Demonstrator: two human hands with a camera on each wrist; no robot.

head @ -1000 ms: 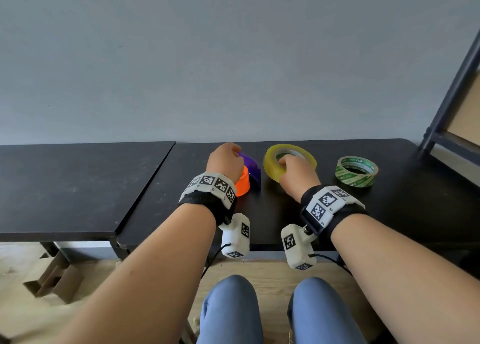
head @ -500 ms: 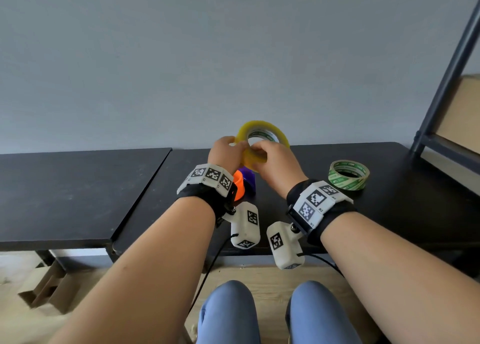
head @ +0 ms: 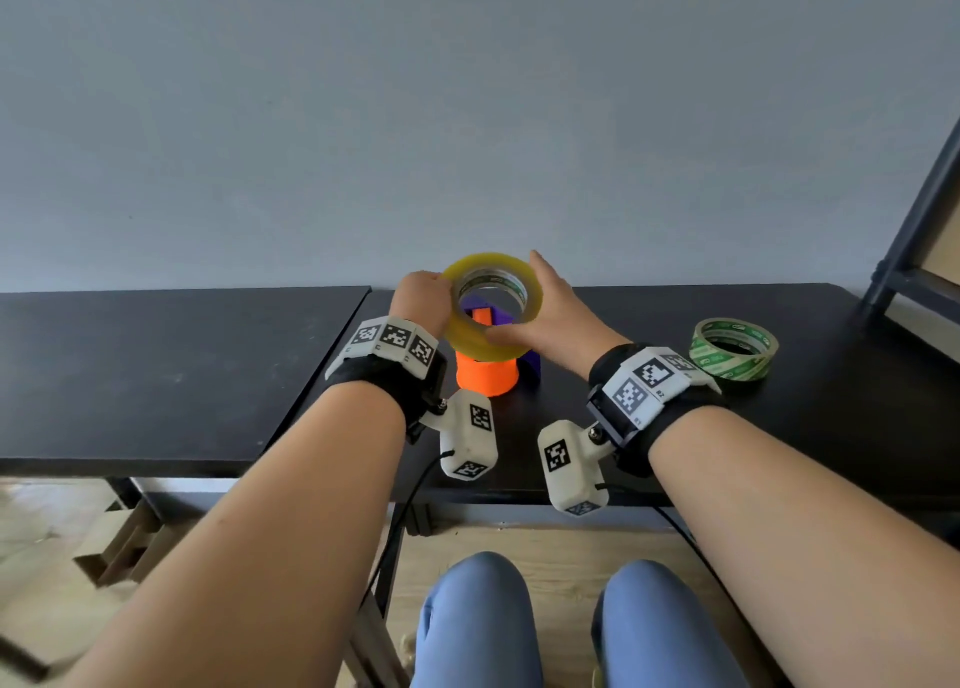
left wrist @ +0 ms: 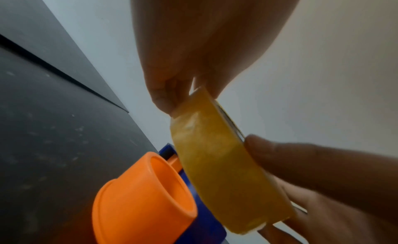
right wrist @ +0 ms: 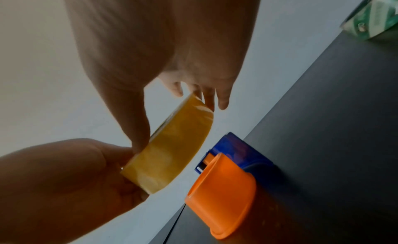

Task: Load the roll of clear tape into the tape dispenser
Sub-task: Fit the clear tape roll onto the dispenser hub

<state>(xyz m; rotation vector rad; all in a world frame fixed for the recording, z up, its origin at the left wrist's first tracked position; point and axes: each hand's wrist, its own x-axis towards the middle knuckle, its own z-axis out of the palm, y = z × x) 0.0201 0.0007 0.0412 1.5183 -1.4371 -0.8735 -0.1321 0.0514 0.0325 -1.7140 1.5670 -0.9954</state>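
The yellowish clear tape roll (head: 491,305) hangs tilted in the air just above the tape dispenser (head: 488,373), which has an orange spool (left wrist: 137,196) on a blue body (right wrist: 239,150) and stands on the black table (head: 649,313). My left hand (head: 423,300) pinches the roll's left edge (left wrist: 193,111) between thumb and fingers. My right hand (head: 545,315) holds the roll's right side, thumb (head: 506,335) on the near rim and fingers behind the far rim. Through the roll's hole I see the dispenser's blue and orange parts. The roll (right wrist: 172,145) is clear of the spool (right wrist: 221,193).
A green-printed tape roll (head: 735,347) lies flat on the table to the right. A second black table (head: 156,365) adjoins on the left. A dark shelf frame (head: 914,235) rises at the far right. A grey wall stands right behind the tables.
The right hand lifted the clear roll off the table and brought it left; the left hand left the dispenser and took the roll's edge. Both hands now hold it lower, over the orange spool.
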